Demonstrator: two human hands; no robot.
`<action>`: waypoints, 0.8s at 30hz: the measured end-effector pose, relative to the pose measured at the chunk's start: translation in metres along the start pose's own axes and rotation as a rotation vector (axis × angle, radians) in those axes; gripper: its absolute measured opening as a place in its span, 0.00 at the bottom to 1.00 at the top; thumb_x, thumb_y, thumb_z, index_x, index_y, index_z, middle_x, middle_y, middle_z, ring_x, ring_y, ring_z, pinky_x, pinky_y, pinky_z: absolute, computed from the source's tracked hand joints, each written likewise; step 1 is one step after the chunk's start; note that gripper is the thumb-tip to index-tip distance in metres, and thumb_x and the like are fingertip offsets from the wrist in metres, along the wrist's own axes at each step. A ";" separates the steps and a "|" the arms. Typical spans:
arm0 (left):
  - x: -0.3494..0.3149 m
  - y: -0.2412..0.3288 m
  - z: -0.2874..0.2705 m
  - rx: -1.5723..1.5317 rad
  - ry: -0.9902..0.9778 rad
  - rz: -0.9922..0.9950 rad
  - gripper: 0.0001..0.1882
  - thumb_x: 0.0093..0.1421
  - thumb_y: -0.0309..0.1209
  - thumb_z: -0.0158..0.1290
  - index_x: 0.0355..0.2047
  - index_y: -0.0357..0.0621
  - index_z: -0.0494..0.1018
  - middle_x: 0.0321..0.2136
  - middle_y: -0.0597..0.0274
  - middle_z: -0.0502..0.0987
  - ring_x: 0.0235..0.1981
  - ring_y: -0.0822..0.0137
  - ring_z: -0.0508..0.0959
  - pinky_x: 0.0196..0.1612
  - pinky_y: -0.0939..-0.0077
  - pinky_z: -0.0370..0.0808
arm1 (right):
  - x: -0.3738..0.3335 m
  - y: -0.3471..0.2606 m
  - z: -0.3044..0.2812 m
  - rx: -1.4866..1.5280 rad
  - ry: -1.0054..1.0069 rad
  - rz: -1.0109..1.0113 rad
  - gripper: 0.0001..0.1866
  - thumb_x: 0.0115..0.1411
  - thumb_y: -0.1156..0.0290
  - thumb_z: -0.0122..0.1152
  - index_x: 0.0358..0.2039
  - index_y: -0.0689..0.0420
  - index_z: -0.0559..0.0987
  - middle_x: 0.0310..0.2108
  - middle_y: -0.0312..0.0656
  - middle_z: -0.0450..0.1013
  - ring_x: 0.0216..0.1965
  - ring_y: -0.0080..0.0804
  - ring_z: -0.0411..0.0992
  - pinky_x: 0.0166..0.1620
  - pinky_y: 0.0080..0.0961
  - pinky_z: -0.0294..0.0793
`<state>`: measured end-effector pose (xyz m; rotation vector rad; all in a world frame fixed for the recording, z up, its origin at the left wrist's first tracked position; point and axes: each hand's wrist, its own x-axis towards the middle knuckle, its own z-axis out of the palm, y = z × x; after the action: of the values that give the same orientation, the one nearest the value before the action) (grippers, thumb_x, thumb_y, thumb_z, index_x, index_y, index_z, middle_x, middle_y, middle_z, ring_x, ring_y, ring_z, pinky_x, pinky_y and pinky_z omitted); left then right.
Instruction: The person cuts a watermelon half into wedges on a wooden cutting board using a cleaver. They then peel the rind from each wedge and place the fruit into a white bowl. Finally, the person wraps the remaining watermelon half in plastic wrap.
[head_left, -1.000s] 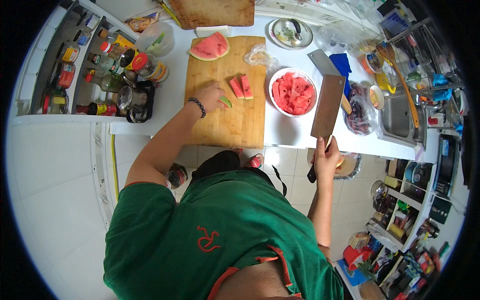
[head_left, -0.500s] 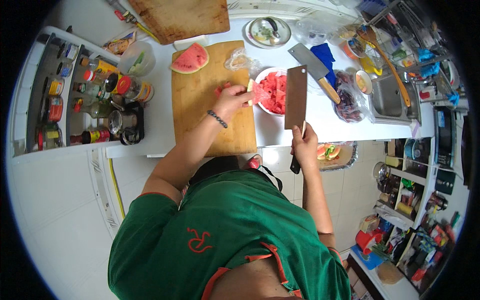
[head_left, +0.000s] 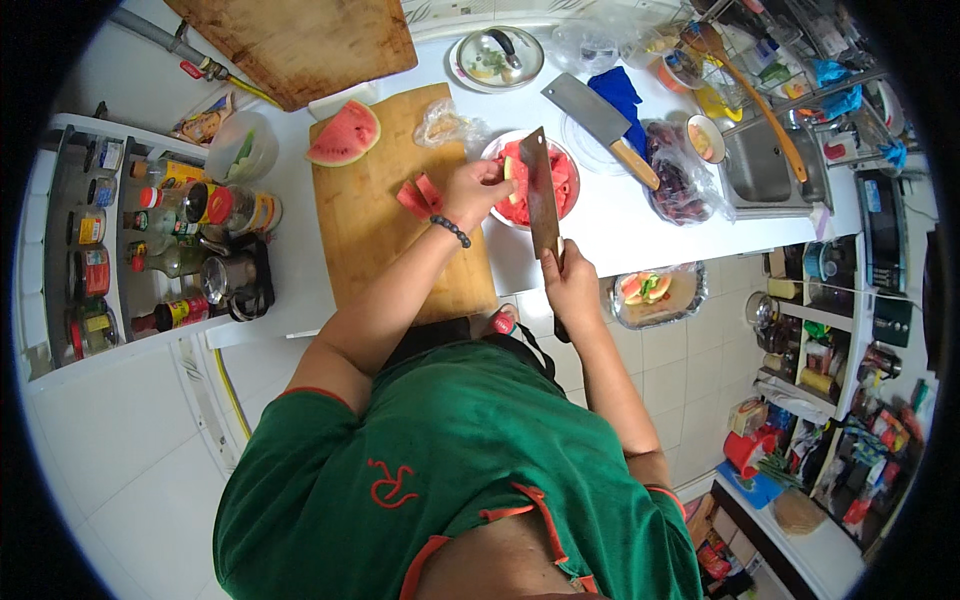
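Observation:
My left hand (head_left: 474, 193) pinches a slice of watermelon (head_left: 511, 172) by its pale rind, over the near left rim of a white bowl (head_left: 493, 148). Red watermelon chunks (head_left: 563, 180) fill that bowl. In my right hand (head_left: 573, 285) is a cleaver (head_left: 541, 195), its wide blade upright over the bowl, close beside the slice. On the wooden cutting board (head_left: 400, 265) lie small cut watermelon pieces (head_left: 418, 195) next to my left wrist. A large watermelon wedge (head_left: 345, 134) rests at the board's far left corner, with a crumpled plastic bag (head_left: 447, 127) at its far right.
A second cleaver (head_left: 590, 112) with a wooden handle lies right of the bowl, beside a blue cloth (head_left: 617, 102) and a bag of dark fruit (head_left: 683, 185). A foil-lined tray (head_left: 680, 308) with rinds sits below the counter edge. Jars (head_left: 240, 205) stand at left, a sink (head_left: 757, 178) at right.
The cleaver has moved left and tilted, coming up against the slice. My left hand has shifted right relative to the board, bringing the slice over the bowl. The whole view has shifted a little.

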<state>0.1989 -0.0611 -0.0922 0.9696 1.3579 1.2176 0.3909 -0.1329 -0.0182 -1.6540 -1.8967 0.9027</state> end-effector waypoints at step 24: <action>-0.005 0.023 0.015 0.342 0.077 0.264 0.07 0.52 0.20 0.56 0.32 0.34 0.72 0.27 0.58 0.79 0.29 0.73 0.79 0.34 0.80 0.76 | 0.002 -0.027 -0.013 -0.078 -0.019 -0.015 0.12 0.61 0.67 0.53 0.32 0.64 0.69 0.17 0.58 0.71 0.22 0.58 0.72 0.26 0.48 0.70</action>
<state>0.2130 -0.0594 -0.0684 1.3895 1.5679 1.2492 0.3818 -0.1302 0.0102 -1.6789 -1.9774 0.8513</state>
